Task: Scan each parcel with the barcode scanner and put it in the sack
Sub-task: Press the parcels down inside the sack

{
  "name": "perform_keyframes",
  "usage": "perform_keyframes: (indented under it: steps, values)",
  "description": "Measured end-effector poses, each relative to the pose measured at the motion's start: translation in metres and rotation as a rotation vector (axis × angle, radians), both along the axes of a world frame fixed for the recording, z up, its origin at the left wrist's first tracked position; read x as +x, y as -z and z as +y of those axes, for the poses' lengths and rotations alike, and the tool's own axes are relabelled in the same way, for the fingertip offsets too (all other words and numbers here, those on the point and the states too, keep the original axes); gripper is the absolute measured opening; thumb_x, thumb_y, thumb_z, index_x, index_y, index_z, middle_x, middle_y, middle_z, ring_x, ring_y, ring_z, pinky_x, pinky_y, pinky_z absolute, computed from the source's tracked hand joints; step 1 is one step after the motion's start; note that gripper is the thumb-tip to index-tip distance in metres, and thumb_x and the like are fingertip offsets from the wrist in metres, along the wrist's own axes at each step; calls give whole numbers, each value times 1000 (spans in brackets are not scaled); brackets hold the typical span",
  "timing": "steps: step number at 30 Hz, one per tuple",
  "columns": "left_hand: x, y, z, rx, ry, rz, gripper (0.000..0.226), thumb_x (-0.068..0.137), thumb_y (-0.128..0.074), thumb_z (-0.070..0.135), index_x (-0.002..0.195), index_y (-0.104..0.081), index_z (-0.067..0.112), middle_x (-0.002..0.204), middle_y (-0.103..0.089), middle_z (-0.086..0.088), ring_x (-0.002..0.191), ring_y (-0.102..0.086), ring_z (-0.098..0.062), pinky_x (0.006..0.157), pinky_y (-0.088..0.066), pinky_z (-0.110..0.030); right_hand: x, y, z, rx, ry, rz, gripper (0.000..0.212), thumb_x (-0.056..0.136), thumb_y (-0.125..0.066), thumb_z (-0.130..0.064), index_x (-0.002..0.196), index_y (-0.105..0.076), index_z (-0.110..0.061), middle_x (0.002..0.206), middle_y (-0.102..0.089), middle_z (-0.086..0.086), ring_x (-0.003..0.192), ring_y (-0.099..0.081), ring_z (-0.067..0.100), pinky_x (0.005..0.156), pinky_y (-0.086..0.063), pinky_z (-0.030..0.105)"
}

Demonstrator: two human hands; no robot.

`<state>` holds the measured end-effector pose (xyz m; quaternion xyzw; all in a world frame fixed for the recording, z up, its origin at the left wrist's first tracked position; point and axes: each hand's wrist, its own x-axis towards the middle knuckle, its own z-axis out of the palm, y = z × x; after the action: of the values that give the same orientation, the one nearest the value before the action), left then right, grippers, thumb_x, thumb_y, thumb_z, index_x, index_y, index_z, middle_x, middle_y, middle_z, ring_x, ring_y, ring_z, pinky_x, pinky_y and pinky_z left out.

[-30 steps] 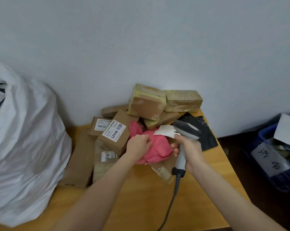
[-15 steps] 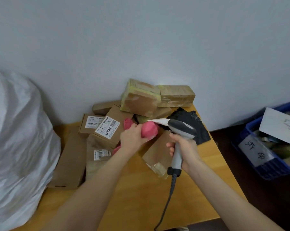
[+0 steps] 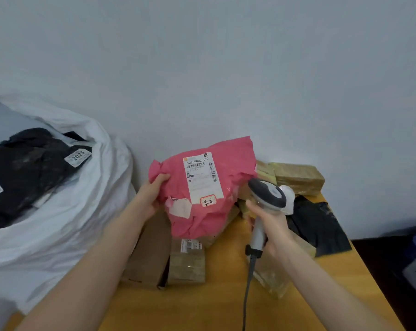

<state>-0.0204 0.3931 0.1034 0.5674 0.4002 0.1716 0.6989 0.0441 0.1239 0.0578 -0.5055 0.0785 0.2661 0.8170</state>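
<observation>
The step in hand looks like the scan itself: the left hand [image 3: 152, 194] grips the left edge of the pink parcel [image 3: 233, 177], thumb over the front, and holds it up above the table [image 3: 226, 304] with its white label [image 3: 202, 180] facing the person, barcode near the label's top. Just right of the parcel and a little lower, the right hand [image 3: 275, 231] is wrapped round the handle of the scanner [image 3: 268, 193], whose head sits beside the parcel's lower right edge and does not seem aimed at the label yet; no scan light shows. The next move likely calls for tipping the scanner head up and left at the barcode, or turning the parcel toward it, with the crinkled label kept flat enough to read, then a swing left to the sack. The white sack [image 3: 82, 211] stands left of the parcel, mouth open, and holds black bags [image 3: 27, 168] and a tag reading 2023 [image 3: 78, 155]. Below and right of the parcel, brown boxes [image 3: 298, 177] and a black bag [image 3: 321, 225] lie on the table, not yet scanned by the look of it
</observation>
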Motion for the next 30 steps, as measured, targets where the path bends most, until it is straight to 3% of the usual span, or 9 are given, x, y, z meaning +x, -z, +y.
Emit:
perform_keyframes:
  steps: [3, 5, 7, 10, 12, 16, 19, 26, 30]
  values:
    - [-19, 19, -3, -171, 36, -62, 20, 87, -67, 17, 106, -63, 10, 91, -75, -8, 79, -72, -22, 57, -59, -34, -9, -1, 20, 32, -32, -11, 34, 78, -79, -11, 110, -68, -10, 96, -76, 7, 75, -71, 19, 58, -56, 28]
    - [-28, 27, -4, -214, 58, -102, 21, 87, -67, 16, 107, -64, 9, 92, -75, -9, 78, -73, -23, 61, -61, -37, -12, 2, 31, -6, -32, -17, 44, 75, -81, -11, 117, -66, -9, 108, -72, 11, 91, -69, 24, 77, -57, 36]
    - [-34, 31, -4, -215, 69, -136, 27, 81, -72, 16, 106, -65, 8, 96, -75, -10, 82, -73, -23, 63, -60, -36, -13, 6, 38, -40, -9, -28, 49, 73, -81, -6, 119, -64, -7, 109, -71, 10, 99, -68, 26, 91, -54, 41]
    - [-41, 33, 0, -177, 68, -179, 43, 66, -78, 14, 107, -65, 6, 101, -74, -10, 90, -72, -24, 68, -60, -36, -17, 13, 45, -144, 30, -64, 46, 76, -80, -7, 119, -63, -3, 110, -70, 12, 103, -66, 29, 97, -51, 46]
    - [-42, 36, 6, -97, 7, -154, 38, 66, -80, 11, 102, -67, 10, 95, -75, -6, 87, -71, -21, 64, -59, -34, -21, 13, 43, -221, 67, -82, 39, 81, -78, -15, 115, -65, -2, 102, -71, 11, 93, -66, 26, 89, -54, 43]
    - [-39, 45, 11, 38, -87, -90, 28, 72, -81, 10, 96, -67, 11, 93, -73, -5, 85, -69, -20, 77, -56, -37, -42, -4, 27, -213, -103, -159, 19, 82, -77, -20, 79, -66, -5, 53, -63, 4, 43, -56, 11, 44, -47, 22]
    - [-36, 54, 10, 63, -102, -72, 37, 74, -81, 10, 107, -66, 2, 104, -70, -12, 93, -67, -25, 85, -54, -37, -67, -16, 19, -242, -254, -244, 20, 81, -77, -19, 73, -65, -5, 51, -61, 8, 42, -55, 14, 42, -46, 23]
    - [-30, 66, 1, 27, -113, -51, 49, 74, -81, 11, 118, -63, -2, 111, -69, -16, 97, -67, -29, 88, -54, -44, -92, -28, 12, -339, -282, -253, 25, 85, -72, -17, 65, -64, -4, 50, -61, 9, 41, -53, 16, 46, -44, 26]
    - [-30, 66, -4, 49, -112, -35, 50, 75, -81, 14, 118, -62, 0, 107, -68, -9, 84, -65, -18, 68, -53, -31, -94, -32, 9, -385, -291, -263, 26, 85, -71, -16, 64, -64, -4, 50, -61, 8, 40, -51, 16, 46, -43, 26]
